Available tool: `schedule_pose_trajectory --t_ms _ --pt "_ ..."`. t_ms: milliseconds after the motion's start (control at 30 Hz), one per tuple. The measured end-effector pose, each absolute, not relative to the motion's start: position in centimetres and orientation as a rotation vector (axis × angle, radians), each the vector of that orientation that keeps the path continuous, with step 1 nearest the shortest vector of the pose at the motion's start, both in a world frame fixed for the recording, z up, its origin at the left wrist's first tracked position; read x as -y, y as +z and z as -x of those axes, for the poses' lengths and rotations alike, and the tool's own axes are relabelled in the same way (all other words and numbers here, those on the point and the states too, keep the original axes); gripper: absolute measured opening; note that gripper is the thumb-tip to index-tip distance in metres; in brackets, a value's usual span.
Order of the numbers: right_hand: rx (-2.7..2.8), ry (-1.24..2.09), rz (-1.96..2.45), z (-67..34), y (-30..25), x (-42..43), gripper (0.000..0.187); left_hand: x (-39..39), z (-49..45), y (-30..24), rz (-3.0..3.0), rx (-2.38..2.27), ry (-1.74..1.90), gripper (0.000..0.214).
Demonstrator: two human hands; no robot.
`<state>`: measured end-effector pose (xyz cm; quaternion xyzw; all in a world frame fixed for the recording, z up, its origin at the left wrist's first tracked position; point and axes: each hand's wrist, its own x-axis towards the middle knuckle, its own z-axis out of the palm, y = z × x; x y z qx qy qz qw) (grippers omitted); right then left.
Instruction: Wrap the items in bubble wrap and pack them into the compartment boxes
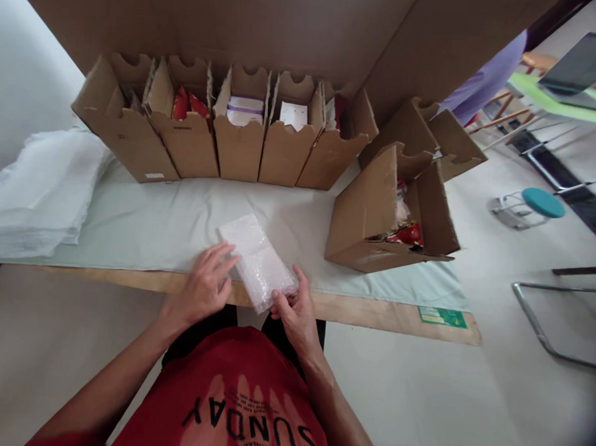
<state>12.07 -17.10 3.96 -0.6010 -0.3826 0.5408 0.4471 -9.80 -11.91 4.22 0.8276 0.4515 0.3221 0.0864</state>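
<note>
At far left, on the pale cloth over the table, a loose stack of white sheets, well apart from the hands. Along the back, five cardboard boxes in a row, with red packs in the second, purple-and-white cartons in the third and a white carton in the fourth.

In front of these, the left hand, fingers spread and loosely bent, gripping nothing; fingertips just beside the long left side of a wrapped packet, with contact or none too blurred to judge. Next, the packet itself, flat, oblong, sheathed in bubble wrap, slanting from above the cloth to past the table's front edge. At its near right corner, the right hand, thumb on top, pinching the corner, forefinger stretched along the side.

Apparently at the step of steadying and squaring the packet, wrap already around it. Seemingly calling, for the next move, for a firm right pinch and left fingers brought in flat against the long side.

Farther right, on the cloth, another cardboard box, holding red bags. Beyond, on the floor, a teal stool.
</note>
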Motion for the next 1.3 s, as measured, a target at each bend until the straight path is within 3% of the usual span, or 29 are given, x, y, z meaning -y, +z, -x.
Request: schedule_pose_trajectory --t_ms 167,400,533,633,767,1033,1300 --pt "0.887 1.430 1.432 -11.4 4.2 16.8 0.092 16.5 9.0 3.8 -2.562 -1.159 0.763 0.063" --pt "0.891 1.416 1.337 -11.6 5.4 17.6 0.081 15.1 6.8 2.1 -2.408 -1.196 1.100 0.035" --pt "1.096 1.221 1.342 -14.6 5.2 17.6 0.065 14.9 7.4 2.6 -2.117 -1.218 1.215 0.024" --pt "1.260 1.071 1.404 -16.2 4.8 16.9 0.065 14.7 7.8 2.7 -1.987 -1.225 1.233 0.022" --pt "1.450 1.186 1.410 -15.6 4.2 14.9 0.068 14.3 7.8 2.6 -1.960 -1.253 1.213 0.018" --pt "1.368 1.391 1.354 -13.4 3.1 11.3 0.036 14.1 8.2 3.2 -1.741 -1.390 1.079 0.025" --pt "1.415 1.415 1.383 -13.6 4.5 11.1 0.029 13.9 8.4 3.5 -1.605 -1.474 0.976 0.027"
